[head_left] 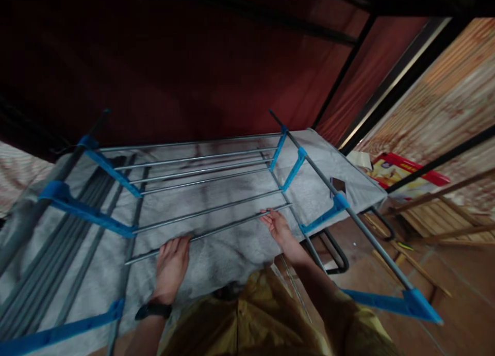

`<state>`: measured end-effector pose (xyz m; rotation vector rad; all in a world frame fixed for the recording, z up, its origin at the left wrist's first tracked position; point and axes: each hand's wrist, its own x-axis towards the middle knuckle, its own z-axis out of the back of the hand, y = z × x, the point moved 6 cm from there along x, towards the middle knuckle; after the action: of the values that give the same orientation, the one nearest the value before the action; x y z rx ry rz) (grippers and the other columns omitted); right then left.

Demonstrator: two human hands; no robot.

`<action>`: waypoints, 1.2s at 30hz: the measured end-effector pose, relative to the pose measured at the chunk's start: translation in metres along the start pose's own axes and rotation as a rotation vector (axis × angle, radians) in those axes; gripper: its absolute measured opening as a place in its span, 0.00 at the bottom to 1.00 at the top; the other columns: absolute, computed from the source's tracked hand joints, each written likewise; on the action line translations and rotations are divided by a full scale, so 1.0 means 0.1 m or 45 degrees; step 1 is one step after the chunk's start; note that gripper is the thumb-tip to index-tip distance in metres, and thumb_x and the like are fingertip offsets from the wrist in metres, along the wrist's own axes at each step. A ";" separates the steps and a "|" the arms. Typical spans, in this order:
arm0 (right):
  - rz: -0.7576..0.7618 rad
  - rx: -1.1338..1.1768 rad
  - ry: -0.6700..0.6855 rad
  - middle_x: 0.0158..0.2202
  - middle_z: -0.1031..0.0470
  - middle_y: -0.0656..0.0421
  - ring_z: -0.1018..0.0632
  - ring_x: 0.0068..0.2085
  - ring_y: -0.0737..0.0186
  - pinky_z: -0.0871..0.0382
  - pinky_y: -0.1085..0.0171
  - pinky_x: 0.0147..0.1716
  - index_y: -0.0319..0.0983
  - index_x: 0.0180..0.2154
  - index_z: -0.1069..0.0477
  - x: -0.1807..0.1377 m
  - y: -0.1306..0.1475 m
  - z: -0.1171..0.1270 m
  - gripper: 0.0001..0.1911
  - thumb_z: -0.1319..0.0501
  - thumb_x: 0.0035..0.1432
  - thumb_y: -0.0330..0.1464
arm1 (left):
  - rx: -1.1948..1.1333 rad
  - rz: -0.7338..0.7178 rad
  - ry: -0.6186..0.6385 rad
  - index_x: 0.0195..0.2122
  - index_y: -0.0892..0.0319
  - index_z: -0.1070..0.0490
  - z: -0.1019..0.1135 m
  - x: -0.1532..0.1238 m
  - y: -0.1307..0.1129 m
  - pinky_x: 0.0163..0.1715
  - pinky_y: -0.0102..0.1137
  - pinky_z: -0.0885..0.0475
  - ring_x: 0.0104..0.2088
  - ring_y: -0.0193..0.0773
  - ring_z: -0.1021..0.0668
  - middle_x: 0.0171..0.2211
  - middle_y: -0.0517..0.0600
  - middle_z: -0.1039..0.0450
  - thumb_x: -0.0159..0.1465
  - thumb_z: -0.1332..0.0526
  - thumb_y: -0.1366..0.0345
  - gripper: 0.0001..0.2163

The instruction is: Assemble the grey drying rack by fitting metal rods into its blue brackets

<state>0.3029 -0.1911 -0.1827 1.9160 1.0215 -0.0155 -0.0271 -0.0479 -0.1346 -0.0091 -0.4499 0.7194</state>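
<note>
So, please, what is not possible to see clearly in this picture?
Head view:
- Held rod: one section is hidden by the left hand.
- Leftmost pole: near end cut off by the left edge.
- Red-and-yellow package: lettering too small and blurred.

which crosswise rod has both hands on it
The crosswise rod nearest the person's body: the left hand and right hand hold it, while the other crosswise rods lie farther off, untouched.
</note>
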 end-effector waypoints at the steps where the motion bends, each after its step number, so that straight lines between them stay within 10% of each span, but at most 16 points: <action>1: -0.006 -0.005 0.009 0.33 0.18 0.61 0.18 0.37 0.61 0.21 0.60 0.44 0.43 0.32 0.29 0.00 0.00 0.00 0.06 0.32 0.55 0.33 | 0.000 -0.011 -0.005 0.48 0.55 0.25 0.00 0.00 0.00 0.45 0.41 0.33 0.41 0.48 0.24 0.39 0.55 0.22 0.70 0.51 0.66 0.15; 36: 0.002 -0.004 -0.092 0.31 0.18 0.60 0.20 0.33 0.60 0.22 0.59 0.39 0.44 0.31 0.32 0.16 0.03 0.00 0.10 0.30 0.50 0.34 | 0.026 -0.041 0.013 0.50 0.59 0.26 -0.04 0.01 0.01 0.46 0.41 0.34 0.42 0.49 0.23 0.41 0.55 0.21 0.74 0.54 0.61 0.18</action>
<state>0.3154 -0.1817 -0.1868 1.8994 0.9709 -0.0817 -0.0251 -0.0461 -0.1378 0.0138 -0.4319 0.6921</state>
